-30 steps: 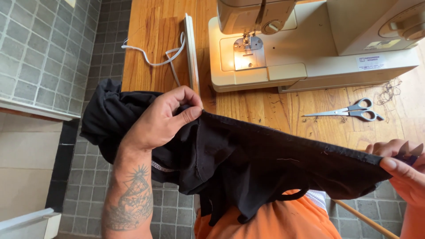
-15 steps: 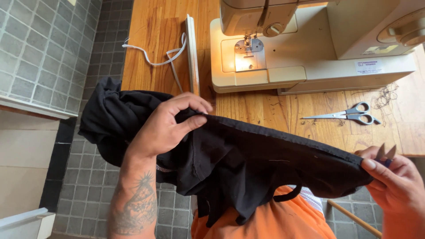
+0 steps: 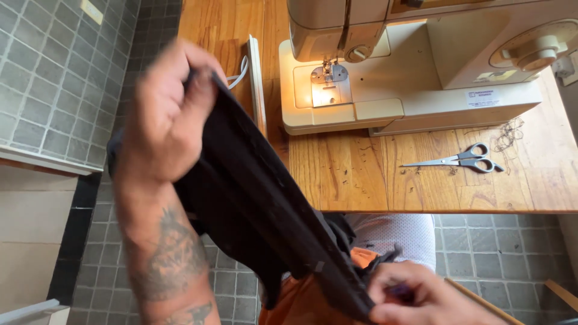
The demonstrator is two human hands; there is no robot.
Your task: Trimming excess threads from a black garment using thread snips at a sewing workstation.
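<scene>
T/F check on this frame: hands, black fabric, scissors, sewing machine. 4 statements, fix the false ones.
1. Both hands grip the black fabric: true; left hand high, right hand low.
2. The scissors lie on the fabric: false; they lie on the wooden table, apart from it.
3. The sewing machine has its needle lamp lit: true.
4. The fabric sits under the needle: false; it is held off the table's edge.

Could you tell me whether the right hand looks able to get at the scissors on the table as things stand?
Probably not at once: the right hand is pinching the black fabric. Otherwise the scissors lie in the open on the wooden table, nothing covering them.
</scene>
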